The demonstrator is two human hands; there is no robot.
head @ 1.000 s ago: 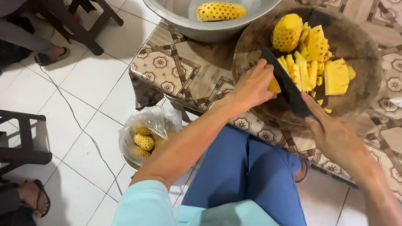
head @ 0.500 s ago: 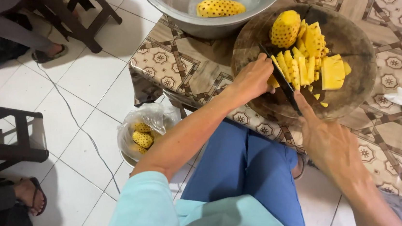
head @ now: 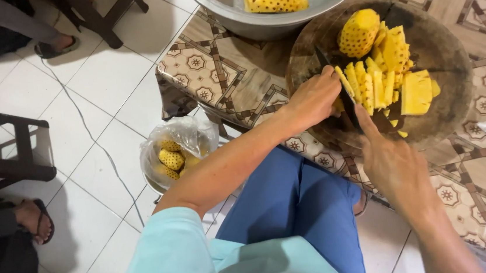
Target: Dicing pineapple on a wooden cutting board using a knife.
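The pineapple slices [head: 367, 84] lie on the round wooden board [head: 452, 48]. Your left hand [head: 310, 98] curls its fingers against them; your right hand [head: 395, 164] seems clamped on the knife [head: 342, 95], index finger extended along it.

Round chopping board [head: 441, 55] of dark, worn wood; big bowl [head: 225, 3] of dull grey metal; thin crinkled clear plastic bag [head: 187, 135]; glossy white floor tiles [head: 93, 102]; smooth patterned tablecloth [head: 231, 73].

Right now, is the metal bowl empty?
No, the metal bowl holds one peeled pineapple piece lying on its bottom.
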